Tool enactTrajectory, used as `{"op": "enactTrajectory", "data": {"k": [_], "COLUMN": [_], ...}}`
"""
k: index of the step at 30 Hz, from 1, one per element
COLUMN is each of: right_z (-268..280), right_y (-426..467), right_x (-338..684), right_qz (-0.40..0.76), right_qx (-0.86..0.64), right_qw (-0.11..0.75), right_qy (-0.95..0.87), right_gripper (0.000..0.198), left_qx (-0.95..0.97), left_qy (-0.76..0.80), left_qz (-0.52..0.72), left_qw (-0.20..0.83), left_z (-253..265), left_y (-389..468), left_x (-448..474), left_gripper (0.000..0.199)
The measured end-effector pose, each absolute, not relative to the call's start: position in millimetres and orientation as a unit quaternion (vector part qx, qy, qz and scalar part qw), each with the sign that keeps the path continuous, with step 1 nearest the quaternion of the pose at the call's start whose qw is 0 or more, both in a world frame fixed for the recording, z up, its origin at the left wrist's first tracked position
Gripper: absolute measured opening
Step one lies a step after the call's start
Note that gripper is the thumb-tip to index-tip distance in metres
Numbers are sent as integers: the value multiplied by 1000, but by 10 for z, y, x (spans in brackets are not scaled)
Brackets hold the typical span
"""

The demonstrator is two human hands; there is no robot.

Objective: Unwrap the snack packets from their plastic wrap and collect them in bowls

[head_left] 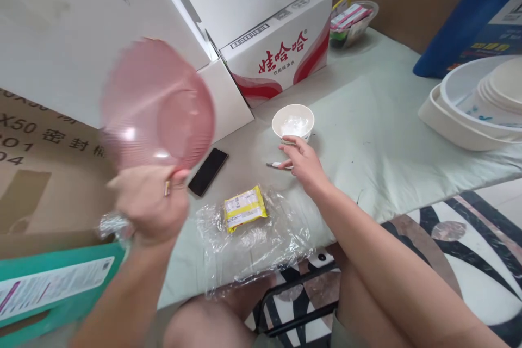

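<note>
My left hand [153,206] is closed around the rim of a see-through pink plastic bowl [179,119], held up tilted and blurred by motion. Over on the other side, my right hand [300,163] has its fingers apart beside a small white bowl [279,119], which has crumpled clear plastic in it. Under those fingers lies a small knife-like tool [274,165], partly covered; whether they touch it I cannot tell. Closer to me, a yellow and white packet [244,208] rests on a spread clear plastic bag [281,228].
A black phone [209,172] lies near the pink bowl. White cartons [281,49] stand behind. At the right are stacked white basins [457,130] and a blue container [460,27]. A clear tub of packets [354,22] sits at the back. A green box [61,288] is at lower left.
</note>
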State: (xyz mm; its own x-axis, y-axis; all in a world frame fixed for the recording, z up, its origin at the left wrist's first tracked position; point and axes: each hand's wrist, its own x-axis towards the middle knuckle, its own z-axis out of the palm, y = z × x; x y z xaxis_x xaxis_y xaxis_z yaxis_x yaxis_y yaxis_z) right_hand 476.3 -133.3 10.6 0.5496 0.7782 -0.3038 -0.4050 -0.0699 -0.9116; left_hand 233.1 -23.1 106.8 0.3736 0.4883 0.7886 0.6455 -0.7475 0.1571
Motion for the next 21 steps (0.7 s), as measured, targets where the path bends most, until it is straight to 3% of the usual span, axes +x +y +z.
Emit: {"op": "enactTrajectory", "data": {"k": [6, 18, 21], "right_z": [72, -50, -77], "right_y": [-1344, -1379, -1454], "right_x": [4880, 5066, 4938], "right_qz": [411, 319, 244], "right_qx": [-595, -633, -651], "right_qw": [677, 691, 693], "right_qy": [-133, -143, -190], "right_gripper": [56, 40, 28], "left_qx": [-907, -942, -950], "left_qy": [-153, -195, -204], "left_qz": [-375, -271, -235], "left_qw": [114, 45, 22], "left_z": [558, 58, -24], "left_y": [-280, -268, -319], "left_x": [3134, 3431, 3485], "left_gripper": [27, 40, 42]}}
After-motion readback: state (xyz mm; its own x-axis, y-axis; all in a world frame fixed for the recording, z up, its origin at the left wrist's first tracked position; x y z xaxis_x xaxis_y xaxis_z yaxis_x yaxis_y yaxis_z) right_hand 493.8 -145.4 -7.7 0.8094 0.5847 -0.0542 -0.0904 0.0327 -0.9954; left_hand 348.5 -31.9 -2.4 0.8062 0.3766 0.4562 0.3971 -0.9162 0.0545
